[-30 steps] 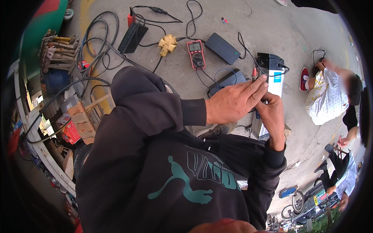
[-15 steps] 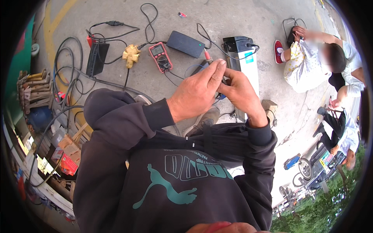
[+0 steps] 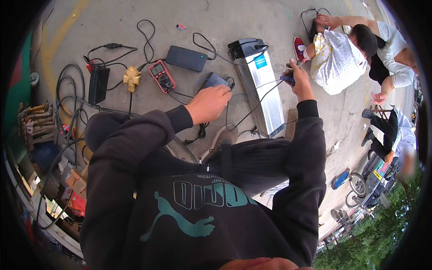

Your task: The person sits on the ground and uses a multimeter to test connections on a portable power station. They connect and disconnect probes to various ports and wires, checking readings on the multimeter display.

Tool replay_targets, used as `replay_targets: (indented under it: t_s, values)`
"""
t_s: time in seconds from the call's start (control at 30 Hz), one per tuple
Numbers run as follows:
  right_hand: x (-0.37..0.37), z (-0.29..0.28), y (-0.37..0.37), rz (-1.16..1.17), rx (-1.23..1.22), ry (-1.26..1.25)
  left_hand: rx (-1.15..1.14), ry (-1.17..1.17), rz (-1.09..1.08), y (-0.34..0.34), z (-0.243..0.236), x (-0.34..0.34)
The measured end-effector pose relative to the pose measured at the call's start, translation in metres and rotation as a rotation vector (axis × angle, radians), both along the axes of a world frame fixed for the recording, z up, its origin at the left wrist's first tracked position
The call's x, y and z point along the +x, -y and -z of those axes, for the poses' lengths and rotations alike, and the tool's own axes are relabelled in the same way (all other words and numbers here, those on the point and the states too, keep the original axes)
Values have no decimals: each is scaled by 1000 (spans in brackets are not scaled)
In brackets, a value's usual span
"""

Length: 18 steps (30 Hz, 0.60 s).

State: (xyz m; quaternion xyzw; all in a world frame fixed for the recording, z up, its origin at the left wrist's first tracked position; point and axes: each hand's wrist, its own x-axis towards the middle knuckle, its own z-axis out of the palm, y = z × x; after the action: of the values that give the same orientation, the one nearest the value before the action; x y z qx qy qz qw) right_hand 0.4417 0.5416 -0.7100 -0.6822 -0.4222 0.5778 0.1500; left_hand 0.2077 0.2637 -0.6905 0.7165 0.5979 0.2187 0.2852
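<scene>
Fingers of my left hand (image 3: 210, 101) are curled beside a dark grey box (image 3: 209, 81) with wires; what they pinch is unclear. My right hand (image 3: 300, 87) grips a small dark blue wired object (image 3: 287, 79) at the right edge of a long silver battery case (image 3: 261, 99) with a black top. A red multimeter (image 3: 162, 76) lies left of the grey box, with leads attached. Behind them sit a black adapter (image 3: 186, 58) with a green light and a yellow power splitter (image 3: 132, 78).
Another black unit (image 3: 98, 85) and coiled cables lie left, near stacked wooden stools (image 3: 38, 126). At right, a crouched person (image 3: 337, 63), a second in white (image 3: 396, 63) and a third, seated person (image 3: 387, 135) are near a parked bike (image 3: 360, 184). A wooden block (image 3: 290, 121) lies beside the battery.
My hands, together earlier, have separated: the left moved toward the grey box, the right out to the battery's right side with the blue object. The whole view has also shifted slightly.
</scene>
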Motion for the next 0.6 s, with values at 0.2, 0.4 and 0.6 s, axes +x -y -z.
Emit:
replay_targets:
  t_s: [0.2,0.4,0.6]
  values:
    - [-62,63,8,-204,186,-199,241,-254,-60,-89,58,78]
    - [-65,93,7,-346,436,98,158,-318,-69,-111,95,111]
    - [-72,102,12,-424,593,157,223,-273,-13,-97,101,112]
